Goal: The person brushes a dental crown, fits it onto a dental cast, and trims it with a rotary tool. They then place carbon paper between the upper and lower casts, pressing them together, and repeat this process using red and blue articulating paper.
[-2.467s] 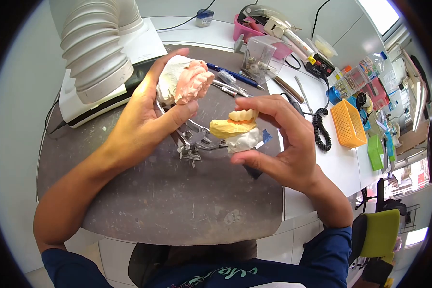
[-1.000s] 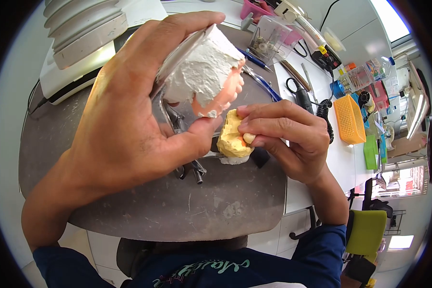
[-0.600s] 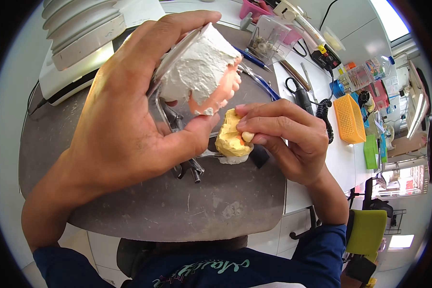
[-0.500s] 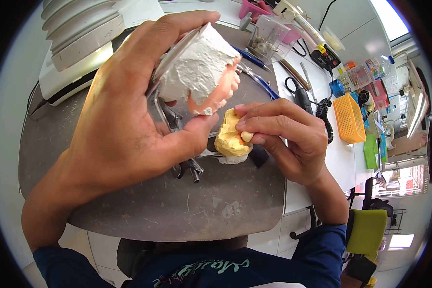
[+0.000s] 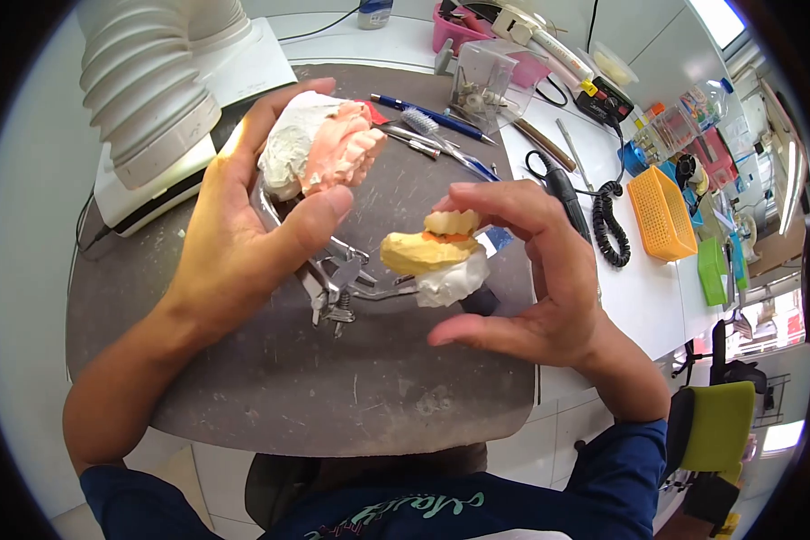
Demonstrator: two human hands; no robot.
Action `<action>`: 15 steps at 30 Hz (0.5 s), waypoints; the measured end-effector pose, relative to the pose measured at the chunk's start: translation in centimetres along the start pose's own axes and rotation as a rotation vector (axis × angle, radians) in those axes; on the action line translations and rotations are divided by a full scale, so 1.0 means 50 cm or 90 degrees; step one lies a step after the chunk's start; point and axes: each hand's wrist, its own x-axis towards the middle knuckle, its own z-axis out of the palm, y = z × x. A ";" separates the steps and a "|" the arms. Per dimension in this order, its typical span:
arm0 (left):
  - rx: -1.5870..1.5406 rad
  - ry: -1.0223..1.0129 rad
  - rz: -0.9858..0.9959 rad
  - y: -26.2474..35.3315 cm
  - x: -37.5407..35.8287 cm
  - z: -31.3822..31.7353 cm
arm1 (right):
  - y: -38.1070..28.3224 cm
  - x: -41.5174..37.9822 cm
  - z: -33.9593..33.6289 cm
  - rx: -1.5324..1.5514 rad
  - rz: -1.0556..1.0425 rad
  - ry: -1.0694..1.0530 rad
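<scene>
My left hand (image 5: 229, 220) is wrapped around a dental cast of white plaster with a pink tooth arch (image 5: 333, 148), its thumb along the underside. The cast sits on one arm of a metal articulator (image 5: 337, 283), whose hinge shows below the hand. On the other arm is a yellow dental cast (image 5: 414, 254) set on white plaster (image 5: 454, 277). A row of cream teeth (image 5: 450, 223) with an orange strip beneath tops the yellow cast. Around this cast my right hand (image 5: 553, 270) is spread, index finger close above the teeth and thumb stretched out below.
A blue pen (image 5: 436, 117), a brush (image 5: 420, 121) and metal tools lie behind on the grey board (image 5: 333, 396). A white ribbed hose (image 5: 148, 99) stands at the left. To the right are a black handpiece (image 5: 562, 189) with coiled cord and a yellow basket (image 5: 661, 213).
My left hand and the pink-and-white cast have tilted back and lowered. My right fingers have come off the small tooth piece and spread apart; a tooth row now shows on the yellow cast.
</scene>
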 end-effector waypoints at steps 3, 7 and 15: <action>0.008 -0.014 0.025 0.001 0.000 0.000 | -0.010 -0.001 0.001 -0.041 -0.006 -0.007; 0.026 -0.020 0.048 0.004 -0.002 0.000 | -0.010 -0.005 0.005 -0.035 -0.015 0.002; -0.037 -0.047 0.063 0.003 -0.001 -0.004 | -0.016 -0.002 0.006 -0.028 -0.007 0.015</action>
